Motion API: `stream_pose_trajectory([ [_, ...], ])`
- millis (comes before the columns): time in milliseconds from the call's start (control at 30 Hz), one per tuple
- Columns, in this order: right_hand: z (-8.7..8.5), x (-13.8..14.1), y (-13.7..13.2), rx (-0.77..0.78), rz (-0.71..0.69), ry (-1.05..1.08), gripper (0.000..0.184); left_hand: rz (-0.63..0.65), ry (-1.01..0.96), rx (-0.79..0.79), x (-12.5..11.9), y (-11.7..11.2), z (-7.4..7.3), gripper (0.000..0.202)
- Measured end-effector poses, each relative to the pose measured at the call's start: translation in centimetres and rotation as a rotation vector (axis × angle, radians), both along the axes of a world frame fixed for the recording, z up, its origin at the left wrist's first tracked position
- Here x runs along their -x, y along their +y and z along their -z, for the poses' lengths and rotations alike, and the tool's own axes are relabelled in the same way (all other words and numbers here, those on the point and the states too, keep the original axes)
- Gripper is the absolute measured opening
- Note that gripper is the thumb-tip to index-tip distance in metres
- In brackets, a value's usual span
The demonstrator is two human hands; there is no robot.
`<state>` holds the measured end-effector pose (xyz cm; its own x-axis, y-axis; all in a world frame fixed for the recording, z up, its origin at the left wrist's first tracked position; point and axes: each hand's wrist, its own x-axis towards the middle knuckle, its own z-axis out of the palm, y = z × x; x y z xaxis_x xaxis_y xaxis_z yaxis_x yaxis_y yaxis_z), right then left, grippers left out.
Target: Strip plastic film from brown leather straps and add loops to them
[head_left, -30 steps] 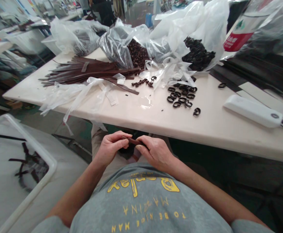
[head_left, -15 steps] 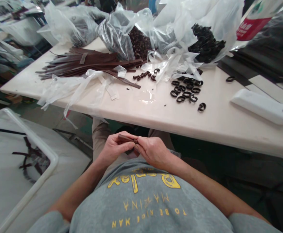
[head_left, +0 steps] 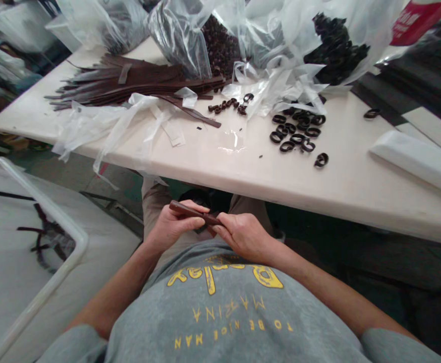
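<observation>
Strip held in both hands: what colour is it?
The strip is dark reddish-brown, best seen in the head view.

White bin (head_left: 82, 229) sits lower left, dark scraps (head_left: 54, 239) inside; long white device (head_left: 417, 159) lies on the bench (head_left: 239, 171) at right, clear film (head_left: 110, 132) hangs over front edge

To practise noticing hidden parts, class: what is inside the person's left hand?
The left hand holds a brown strip, partly in view; whatever its grip covers cannot be seen.

A workshop, shown by bundled brown strips (head_left: 148, 78) and bagged parts (head_left: 337, 48).
</observation>
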<state>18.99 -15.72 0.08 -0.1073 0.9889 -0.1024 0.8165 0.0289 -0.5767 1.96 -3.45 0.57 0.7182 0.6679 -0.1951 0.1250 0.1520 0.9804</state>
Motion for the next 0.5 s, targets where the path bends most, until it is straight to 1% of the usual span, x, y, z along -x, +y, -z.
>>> stream_pose_trajectory([
  [67,-0.3,0.2,0.2,0.008,-0.016,0.04,0.023,0.058,0.003,0.01,-0.3,-0.4,0.1,0.02],
  [133,-0.4,0.2,0.3,0.005,-0.019,0.076,0.022,0.068,-0.024,0.018,-0.4,-0.6,0.3,0.019],
  [233,-0.4,-0.2,0.2,0.005,-0.006,0.106,0.021,0.011,-0.049,0.035,0.2,-0.1,1.0,0.019],
  [367,-0.2,-0.7,-0.2,0.066,0.033,0.039,0.023,-0.064,-0.045,0.092,1.1,0.9,2.0,0.024],
  [433,-0.1,-0.5,-0.3,0.096,0.016,0.012,0.024,-0.055,-0.042,0.127,1.2,0.7,1.9,0.025],
  [500,0.0,0.0,-0.1,0.118,-0.022,0.004,0.024,-0.015,-0.014,0.159,0.9,0.1,1.5,0.024],
])
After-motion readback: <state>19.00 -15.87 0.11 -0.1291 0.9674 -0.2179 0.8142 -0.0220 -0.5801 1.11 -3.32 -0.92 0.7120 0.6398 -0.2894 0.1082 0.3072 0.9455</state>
